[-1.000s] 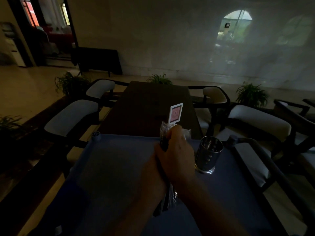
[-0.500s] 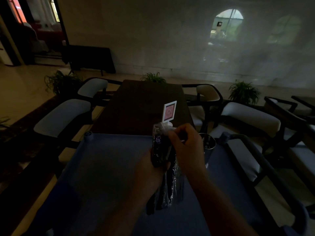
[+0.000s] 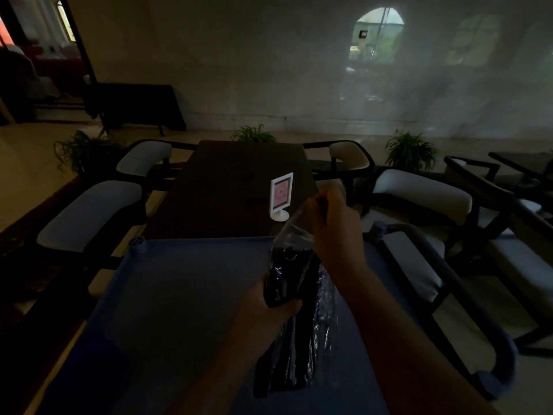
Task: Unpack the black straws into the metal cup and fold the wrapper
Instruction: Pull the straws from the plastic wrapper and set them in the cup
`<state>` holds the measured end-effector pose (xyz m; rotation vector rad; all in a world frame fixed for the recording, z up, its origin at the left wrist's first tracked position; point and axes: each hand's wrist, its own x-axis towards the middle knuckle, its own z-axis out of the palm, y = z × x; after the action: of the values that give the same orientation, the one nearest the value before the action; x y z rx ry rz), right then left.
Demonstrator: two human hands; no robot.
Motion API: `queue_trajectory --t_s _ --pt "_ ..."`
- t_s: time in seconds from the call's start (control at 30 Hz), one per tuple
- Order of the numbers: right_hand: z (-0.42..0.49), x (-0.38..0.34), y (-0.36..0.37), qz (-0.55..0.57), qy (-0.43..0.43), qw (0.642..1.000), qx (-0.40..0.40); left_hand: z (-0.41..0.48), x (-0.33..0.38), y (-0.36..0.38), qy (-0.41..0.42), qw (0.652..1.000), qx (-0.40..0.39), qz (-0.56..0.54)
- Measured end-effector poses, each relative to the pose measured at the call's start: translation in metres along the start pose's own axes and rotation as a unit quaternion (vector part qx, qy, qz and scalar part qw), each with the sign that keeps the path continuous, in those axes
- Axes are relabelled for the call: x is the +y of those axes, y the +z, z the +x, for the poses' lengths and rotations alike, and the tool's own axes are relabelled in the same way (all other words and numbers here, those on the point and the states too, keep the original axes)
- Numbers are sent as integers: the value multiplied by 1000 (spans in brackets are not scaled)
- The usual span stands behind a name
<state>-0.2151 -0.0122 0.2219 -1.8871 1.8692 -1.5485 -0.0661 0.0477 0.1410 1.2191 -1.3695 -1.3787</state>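
A bundle of black straws (image 3: 285,283) in a clear plastic wrapper (image 3: 291,232) is held upright above the blue cart top (image 3: 179,295). My left hand (image 3: 269,307) grips the bundle around its middle. My right hand (image 3: 332,226) pinches the wrapper's top end and holds it stretched up and to the right. The bundle's lower end (image 3: 281,372) hangs down toward me. The metal cup is hidden behind my right hand and forearm.
A small white sign stand (image 3: 281,196) sits on the dark table (image 3: 233,187) just beyond the cart. White-cushioned chairs (image 3: 89,211) flank the table on both sides. The cart's curved handle rail (image 3: 443,271) runs along the right. Potted plants (image 3: 410,151) stand near the far wall.
My right hand has lifted and moved right, pulling the wrapper's top away from the straws. The bundle sits lower in view, and the cup has become hidden behind my right arm.
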Motion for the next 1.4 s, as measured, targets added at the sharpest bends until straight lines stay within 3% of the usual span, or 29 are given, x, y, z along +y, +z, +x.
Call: queue_trajectory --t_s 0.13,0.33,0.53,0.77,0.9,1.03,1.13,1.27,1.4 --pt "17 5 -7 -42 -39 998 -37 -4 -2 6 -22 999 -27 -18" --pt "49 12 -21 -131 -171 957 -192 -7 -7 14 -63 995 -62 -56" --pt "74 29 -20 -133 -181 937 -267 -9 -9 20 -76 988 -120 -67" --pt "83 47 -12 -167 -180 932 -268 -11 -10 28 -99 981 -134 -95" --pt "90 42 -35 -160 -168 954 -188 -10 -13 35 -95 986 -106 -83" --pt "79 29 -72 -60 -194 975 -96 -7 -16 42 -109 987 -55 -109" --pt "47 40 -97 56 -156 984 -62 -3 -17 45 -102 986 -12 -129" --pt "-19 88 -95 170 -7 984 -47 3 -14 49 -93 981 3 -172" --pt "-68 121 -73 313 165 925 -140 8 -10 52 -101 975 5 -200"
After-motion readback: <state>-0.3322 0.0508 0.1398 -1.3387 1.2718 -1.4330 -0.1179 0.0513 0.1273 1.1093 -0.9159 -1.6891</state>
